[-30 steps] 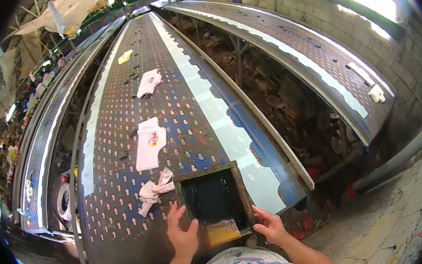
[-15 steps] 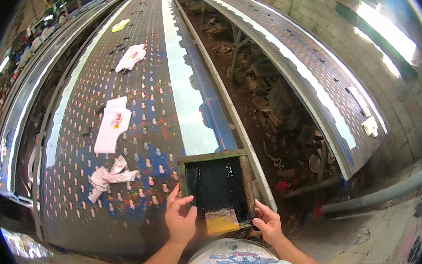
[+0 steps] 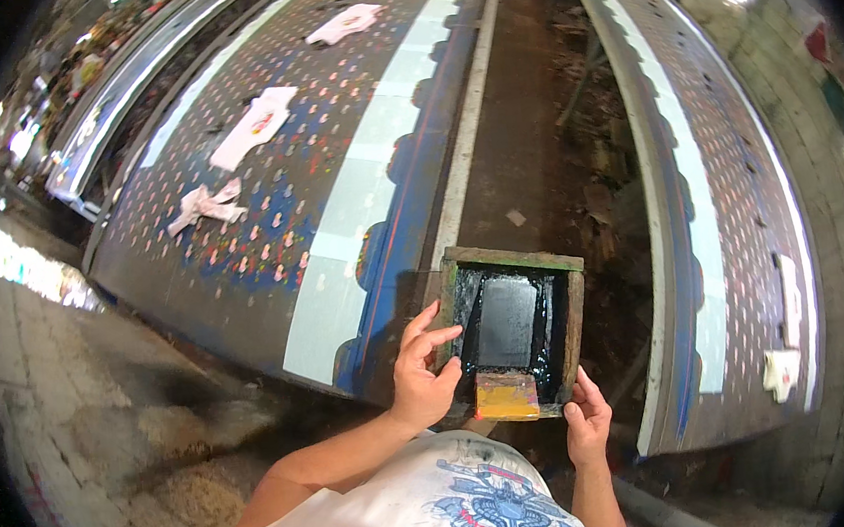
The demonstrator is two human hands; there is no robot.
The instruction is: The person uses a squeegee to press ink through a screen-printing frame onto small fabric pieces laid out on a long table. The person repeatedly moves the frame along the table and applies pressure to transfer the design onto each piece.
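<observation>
A wooden-framed printing screen (image 3: 511, 324), dark and glossy with black ink inside, is held in front of my body. My left hand (image 3: 421, 372) grips its left side, thumb and fingers around the rail. At the lower right corner my right hand (image 3: 587, 418) is closed on the frame. A squeegee with a yellow, ink-stained block (image 3: 506, 399) rests inside the screen against its near end. The screen is over the gap between two long tables, clear of both surfaces.
The long left table (image 3: 245, 309) carries white printed shirt pieces (image 3: 255, 128) and a crumpled pinkish cloth (image 3: 206, 205). To the right runs another long table (image 3: 702, 425) with a small pale cloth piece (image 3: 781, 375). A debris-strewn gap (image 3: 525, 174) lies between them. A block wall stands far right.
My view has turned and shifted right. Both hands have carried the screen from the left table's right edge out over the gap, with the squeegee still in it.
</observation>
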